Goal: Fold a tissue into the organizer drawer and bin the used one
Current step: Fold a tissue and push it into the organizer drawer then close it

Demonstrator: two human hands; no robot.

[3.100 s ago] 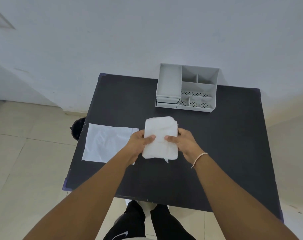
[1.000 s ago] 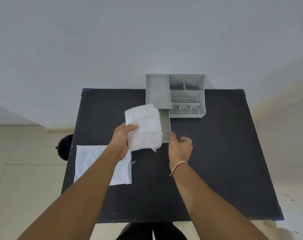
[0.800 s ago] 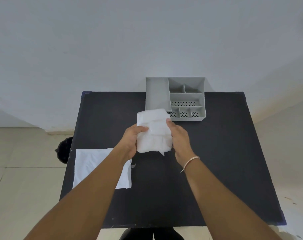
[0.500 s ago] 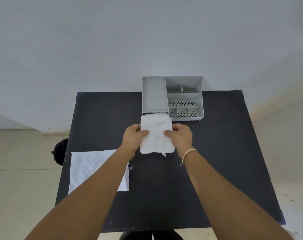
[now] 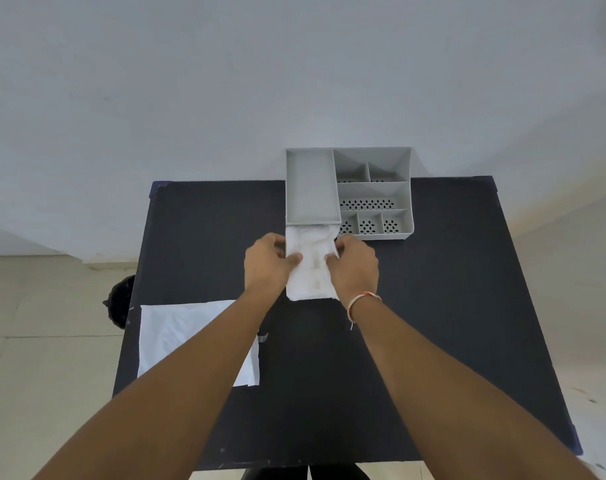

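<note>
A folded white tissue lies in the pulled-out drawer below the front of the grey organizer, covering the drawer so that its walls are hidden. My left hand pinches the tissue's left edge and my right hand pinches its right edge. A second, flat white tissue lies spread on the black table at the left, partly under my left forearm.
The organizer stands at the table's far edge against a white wall, with several open compartments. A dark round bin sits on the tiled floor just off the table's left edge.
The right hand pulled the drawer out, then rejoined the left on the folded tissue. Both hands carried it forward and lowered it into the drawer.
</note>
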